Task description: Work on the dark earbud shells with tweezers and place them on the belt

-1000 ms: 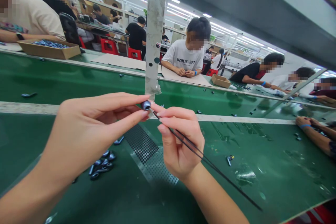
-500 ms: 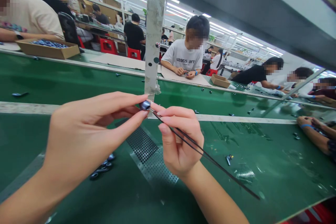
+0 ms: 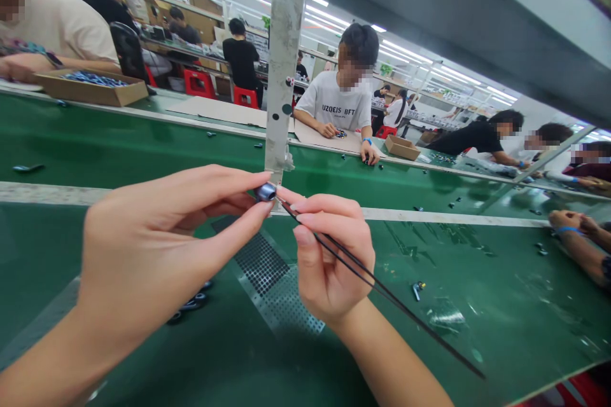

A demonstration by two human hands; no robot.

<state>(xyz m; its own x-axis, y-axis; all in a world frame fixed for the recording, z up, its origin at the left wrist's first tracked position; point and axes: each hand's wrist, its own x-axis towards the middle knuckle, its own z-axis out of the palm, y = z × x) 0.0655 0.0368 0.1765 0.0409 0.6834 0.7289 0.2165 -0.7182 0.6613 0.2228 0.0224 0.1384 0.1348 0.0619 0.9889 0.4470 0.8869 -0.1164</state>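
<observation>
My left hand (image 3: pixel 157 254) pinches a small blue-grey earbud shell (image 3: pixel 265 191) between thumb and forefinger, held up over the green conveyor belt (image 3: pixel 477 280). My right hand (image 3: pixel 329 254) grips long black tweezers (image 3: pixel 382 289) in a pinch, their tips touching the shell. Below my left hand lies a small heap of similar dark shells (image 3: pixel 191 304), partly hidden by the hand.
A perforated metal patch (image 3: pixel 270 280) sits in the belt under my hands. A grey post (image 3: pixel 282 70) rises just behind. Loose parts dot the belt. Across it several people sit at work, with cardboard boxes (image 3: pixel 90 88) (image 3: pixel 401 147). Another person's forearm (image 3: pixel 580 245) rests at right.
My hands hold nearly still. Loose parts on the belt have drifted left. The person opposite has reached a hand out to the belt edge.
</observation>
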